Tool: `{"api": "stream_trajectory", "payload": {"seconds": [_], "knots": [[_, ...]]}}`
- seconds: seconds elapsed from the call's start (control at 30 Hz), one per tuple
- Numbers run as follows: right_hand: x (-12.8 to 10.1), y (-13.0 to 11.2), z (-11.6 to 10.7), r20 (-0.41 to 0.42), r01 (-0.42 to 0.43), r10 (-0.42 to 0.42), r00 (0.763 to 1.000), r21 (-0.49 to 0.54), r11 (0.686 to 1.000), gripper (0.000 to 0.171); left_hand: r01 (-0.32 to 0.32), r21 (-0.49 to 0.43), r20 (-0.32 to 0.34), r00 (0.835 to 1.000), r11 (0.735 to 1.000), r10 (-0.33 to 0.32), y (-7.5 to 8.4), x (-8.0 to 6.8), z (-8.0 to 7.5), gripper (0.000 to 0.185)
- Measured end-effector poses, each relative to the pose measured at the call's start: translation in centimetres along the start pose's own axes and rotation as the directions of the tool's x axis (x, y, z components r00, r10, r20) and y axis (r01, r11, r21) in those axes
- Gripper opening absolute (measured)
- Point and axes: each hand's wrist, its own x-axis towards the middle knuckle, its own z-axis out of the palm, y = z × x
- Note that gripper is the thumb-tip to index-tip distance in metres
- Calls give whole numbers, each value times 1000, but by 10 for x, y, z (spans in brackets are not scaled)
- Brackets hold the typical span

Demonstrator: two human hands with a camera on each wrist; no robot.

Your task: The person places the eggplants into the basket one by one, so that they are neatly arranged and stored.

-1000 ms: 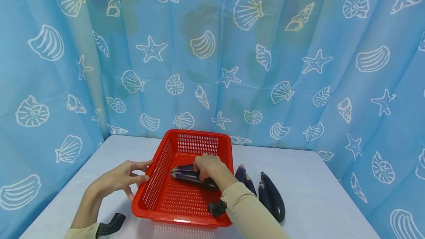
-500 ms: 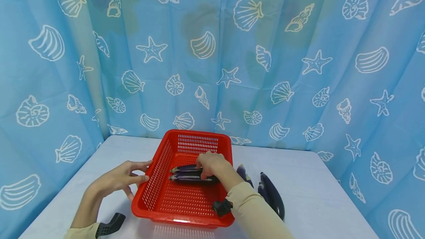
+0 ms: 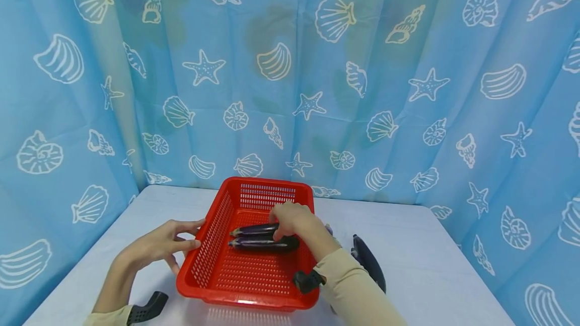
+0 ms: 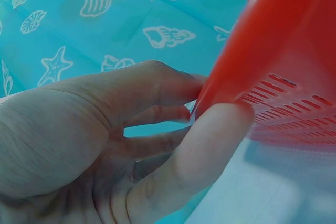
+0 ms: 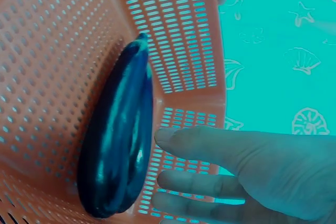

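Observation:
My left hand point(image 3: 156, 246) pinches the left rim of a red perforated plastic basket point(image 3: 246, 300); in the left wrist view the thumb point(image 4: 210, 148) presses on the rim with the fingers on its other side. Two long dark purple eggplants lie side by side on the basket floor, the nearer eggplant point(image 3: 256, 243) and the farther eggplant point(image 3: 251, 230), stem ends to the left. Over their right ends is my right hand point(image 3: 292, 219), its fingers straight and holding nothing. The right wrist view shows a gap between these fingers point(image 5: 199, 184) and the glossy eggplants.
Outside the basket, on the right of the white-covered table point(image 3: 430, 265), lie more eggplants point(image 3: 369, 260), partly hidden by the right sleeve point(image 3: 358, 286). A blue curtain point(image 3: 290, 89) with white shell prints hangs behind the table.
My right hand has let go of the eggplants and drawn up and slightly right, uncovering more of them. The left hand stays at the basket rim.

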Motion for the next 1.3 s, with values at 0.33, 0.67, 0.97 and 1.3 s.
{"api": "stream_trajectory", "payload": {"seconds": [0.33, 0.67, 0.97, 1.3], "knots": [[-13, 9, -8, -40, 60, -57, 998, 70, 996, 40, 1, 17, -9, 1000, 1000, 0, 0, 0, 0, 69], [-29, 18, -12, -75, 95, -88, 993, 99, 991, 44, 5, -10, -6, 1000, 1000, -5, 0, -1, 1, 72], [-42, 28, -13, -133, 113, -91, 987, 168, 979, 46, -4, -7, -6, 1000, 1000, 4, 3, -2, 3, 71], [-65, 50, -9, -230, 127, -76, 970, 219, 967, 46, -9, -4, -6, 1000, 1000, 9, 1, -1, 2, 71]]}}
